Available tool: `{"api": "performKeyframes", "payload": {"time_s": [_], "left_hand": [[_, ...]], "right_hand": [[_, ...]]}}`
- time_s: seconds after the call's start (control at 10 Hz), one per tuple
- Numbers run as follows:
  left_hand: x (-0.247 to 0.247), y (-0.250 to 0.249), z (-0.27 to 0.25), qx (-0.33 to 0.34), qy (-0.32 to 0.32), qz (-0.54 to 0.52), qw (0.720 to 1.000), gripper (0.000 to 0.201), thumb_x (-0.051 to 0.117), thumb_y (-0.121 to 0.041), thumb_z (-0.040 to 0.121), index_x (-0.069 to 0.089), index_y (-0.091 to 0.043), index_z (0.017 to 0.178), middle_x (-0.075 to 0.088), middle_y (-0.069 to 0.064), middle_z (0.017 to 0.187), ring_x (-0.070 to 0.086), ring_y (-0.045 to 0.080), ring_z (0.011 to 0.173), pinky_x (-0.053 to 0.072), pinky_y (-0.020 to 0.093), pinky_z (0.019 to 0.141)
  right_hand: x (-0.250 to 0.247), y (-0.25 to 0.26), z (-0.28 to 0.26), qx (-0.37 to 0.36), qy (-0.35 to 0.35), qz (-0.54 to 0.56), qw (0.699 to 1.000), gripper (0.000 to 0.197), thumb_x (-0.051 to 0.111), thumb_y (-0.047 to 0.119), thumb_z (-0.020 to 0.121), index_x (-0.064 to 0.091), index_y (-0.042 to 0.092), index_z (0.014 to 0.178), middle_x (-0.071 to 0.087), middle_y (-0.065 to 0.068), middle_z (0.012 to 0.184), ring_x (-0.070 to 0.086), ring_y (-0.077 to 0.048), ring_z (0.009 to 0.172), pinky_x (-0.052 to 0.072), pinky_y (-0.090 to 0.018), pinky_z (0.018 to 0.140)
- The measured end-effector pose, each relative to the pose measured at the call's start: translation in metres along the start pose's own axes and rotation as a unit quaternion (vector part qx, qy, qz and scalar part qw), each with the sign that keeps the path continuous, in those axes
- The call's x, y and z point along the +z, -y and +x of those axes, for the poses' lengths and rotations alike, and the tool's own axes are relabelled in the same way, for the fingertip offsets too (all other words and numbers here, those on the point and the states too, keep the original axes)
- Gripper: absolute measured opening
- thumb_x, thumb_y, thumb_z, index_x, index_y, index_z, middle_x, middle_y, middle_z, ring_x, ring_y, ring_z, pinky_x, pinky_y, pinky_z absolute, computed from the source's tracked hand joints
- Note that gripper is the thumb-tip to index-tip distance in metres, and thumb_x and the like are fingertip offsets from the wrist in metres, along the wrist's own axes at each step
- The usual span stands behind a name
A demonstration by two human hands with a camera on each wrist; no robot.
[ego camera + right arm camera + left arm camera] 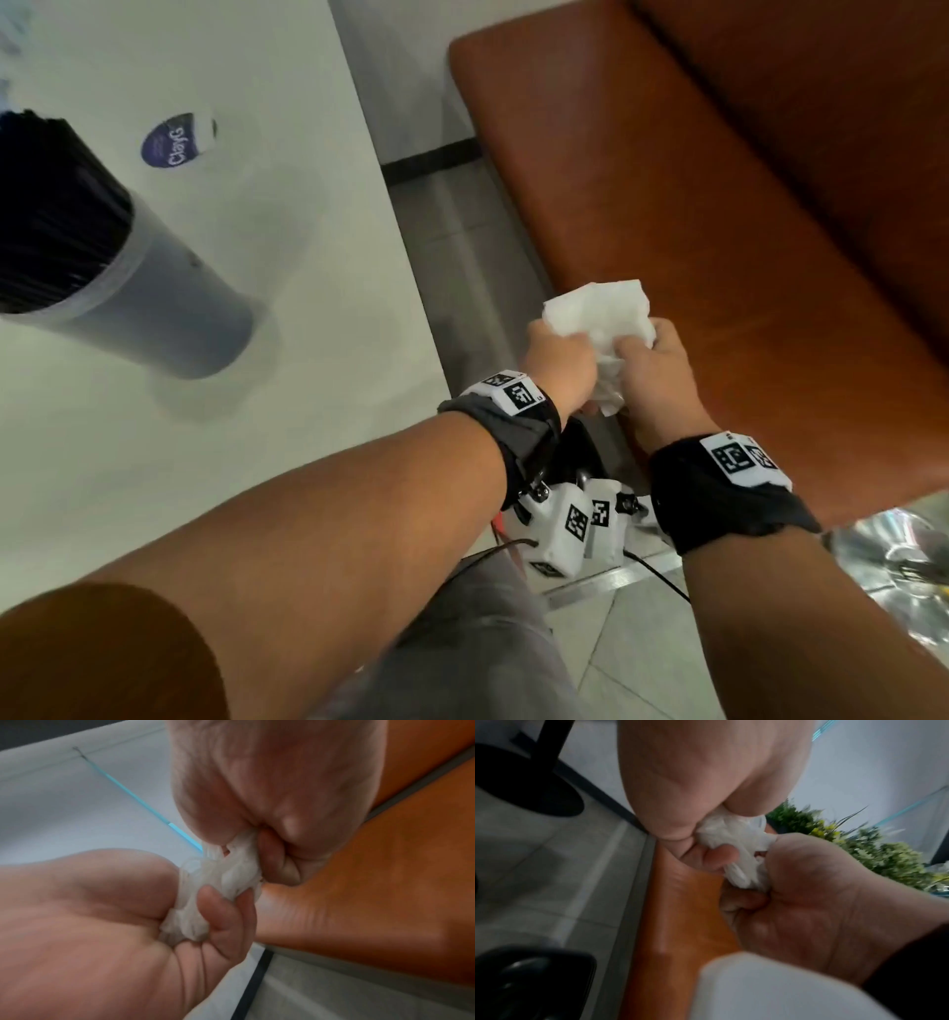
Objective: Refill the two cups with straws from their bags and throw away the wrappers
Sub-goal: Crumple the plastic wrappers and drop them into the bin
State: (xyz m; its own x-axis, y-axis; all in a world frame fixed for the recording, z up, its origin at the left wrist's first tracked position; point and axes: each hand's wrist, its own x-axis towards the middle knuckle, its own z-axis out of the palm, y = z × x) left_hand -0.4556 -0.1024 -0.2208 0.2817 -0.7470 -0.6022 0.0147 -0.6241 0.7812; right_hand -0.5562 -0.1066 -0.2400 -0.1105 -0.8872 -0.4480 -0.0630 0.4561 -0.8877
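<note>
Both fists clamp the wrapper (598, 329) off the table's (257, 246) three o'clock edge, above the bench (719, 231): left hand (562, 360) at nine, right hand (649, 365) at three. It looks feather-light, soft, springy; squeeze the middle.

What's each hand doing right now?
Left hand: closed, gripping the crumpled white wrapper.
Right hand: closed, gripping the same wrapper.
</note>
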Motion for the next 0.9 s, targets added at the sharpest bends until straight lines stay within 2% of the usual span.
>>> {"api": "performKeyframes", "payload": {"time_s": [0.1, 0.2, 0.3, 0.4, 0.5, 0.6, 0.7, 0.8, 0.9], "left_hand": [[0.034, 0.016, 0.020, -0.069, 0.017, -0.007, 0.997, 0.034, 0.050, -0.016, 0.096, 0.047, -0.015, 0.129, 0.067, 0.016, 0.113, 0.071, 0.037, 0.087, 0.050, 0.029, 0.039], [0.047, 0.043, 0.046, -0.128, 0.017, 0.020, 0.991, 0.034, 0.048, -0.012, 0.095, 0.052, -0.014, 0.129, 0.067, 0.019, 0.117, 0.071, 0.034, 0.081, 0.054, 0.034, 0.044], [0.054, 0.066, 0.070, -0.136, 0.030, 0.077, 0.987, 0.045, 0.046, -0.014, 0.099, 0.042, -0.009, 0.144, 0.059, 0.017, 0.132, 0.065, 0.020, 0.080, 0.059, 0.036, 0.065], [0.050, 0.101, 0.107, -0.193, -0.001, 0.126, 0.973, 0.044, 0.045, -0.017, 0.099, 0.042, -0.008, 0.142, 0.058, 0.015, 0.124, 0.065, 0.030, 0.106, 0.058, 0.045, 0.088], [0.050, 0.112, 0.115, -0.238, 0.051, 0.147, 0.959, 0.036, 0.051, -0.019, 0.095, 0.052, -0.008, 0.129, 0.060, 0.006, 0.106, 0.067, 0.024, 0.086, 0.063, 0.039, 0.070], [0.052, 0.119, 0.124, -0.253, 0.012, 0.159, 0.954, 0.031, 0.054, -0.031, 0.084, 0.047, -0.010, 0.107, 0.059, 0.015, 0.100, 0.067, 0.035, 0.093, 0.060, 0.051, 0.082], [0.055, 0.132, 0.133, -0.212, 0.005, 0.210, 0.954, 0.052, 0.058, -0.028, 0.090, 0.031, -0.017, 0.133, 0.057, 0.012, 0.109, 0.066, 0.032, 0.090, 0.061, 0.042, 0.075], [0.051, 0.151, 0.145, -0.198, 0.039, 0.297, 0.933, 0.046, 0.057, -0.023, 0.095, 0.042, -0.008, 0.135, 0.060, 0.018, 0.126, 0.065, 0.035, 0.107, 0.059, 0.043, 0.084], [0.052, 0.164, 0.155, -0.196, 0.060, 0.359, 0.910, 0.029, 0.054, -0.030, 0.091, 0.061, -0.011, 0.113, 0.066, 0.017, 0.121, 0.068, 0.036, 0.104, 0.057, 0.038, 0.084]], "right_hand": [[-0.022, -0.026, 0.023, 0.057, -0.013, 0.017, 0.998, 0.016, 0.053, 0.025, 0.084, 0.060, 0.031, 0.097, 0.072, -0.006, 0.101, 0.073, -0.028, 0.085, 0.060, -0.042, 0.064], [-0.029, -0.059, 0.042, 0.123, -0.025, 0.019, 0.992, 0.030, 0.051, 0.041, 0.079, 0.063, 0.024, 0.101, 0.070, -0.004, 0.103, 0.069, -0.025, 0.084, 0.056, -0.042, 0.072], [-0.024, -0.096, 0.055, 0.245, -0.013, 0.104, 0.964, 0.038, 0.046, 0.046, 0.077, 0.067, 0.020, 0.097, 0.073, -0.005, 0.085, 0.067, -0.026, 0.067, 0.047, -0.030, 0.054], [-0.016, -0.132, 0.062, 0.313, -0.002, 0.121, 0.942, 0.033, 0.044, 0.041, 0.086, 0.065, 0.020, 0.099, 0.074, -0.006, 0.090, 0.066, -0.028, 0.079, 0.047, -0.030, 0.058], [-0.013, -0.158, 0.065, 0.334, 0.000, 0.122, 0.935, 0.020, 0.047, 0.027, 0.099, 0.066, 0.021, 0.100, 0.070, -0.005, 0.094, 0.066, -0.026, 0.080, 0.053, -0.030, 0.053], [-0.008, -0.180, 0.069, 0.340, -0.011, 0.157, 0.927, 0.022, 0.045, 0.015, 0.103, 0.066, 0.020, 0.110, 0.071, -0.008, 0.104, 0.068, -0.025, 0.085, 0.053, -0.030, 0.055], [-0.003, -0.200, 0.070, 0.349, -0.039, 0.166, 0.922, 0.023, 0.051, 0.012, 0.102, 0.056, 0.011, 0.124, 0.067, -0.017, 0.114, 0.068, -0.030, 0.098, 0.058, -0.031, 0.055], [0.002, -0.220, 0.069, 0.387, -0.040, 0.162, 0.907, 0.021, 0.060, 0.016, 0.100, 0.058, 0.004, 0.117, 0.064, -0.022, 0.119, 0.065, -0.034, 0.107, 0.058, -0.033, 0.059], [0.003, -0.231, 0.069, 0.420, -0.042, 0.173, 0.890, 0.018, 0.065, 0.017, 0.096, 0.063, 0.006, 0.109, 0.067, -0.019, 0.111, 0.067, -0.034, 0.101, 0.059, -0.032, 0.056]]}}
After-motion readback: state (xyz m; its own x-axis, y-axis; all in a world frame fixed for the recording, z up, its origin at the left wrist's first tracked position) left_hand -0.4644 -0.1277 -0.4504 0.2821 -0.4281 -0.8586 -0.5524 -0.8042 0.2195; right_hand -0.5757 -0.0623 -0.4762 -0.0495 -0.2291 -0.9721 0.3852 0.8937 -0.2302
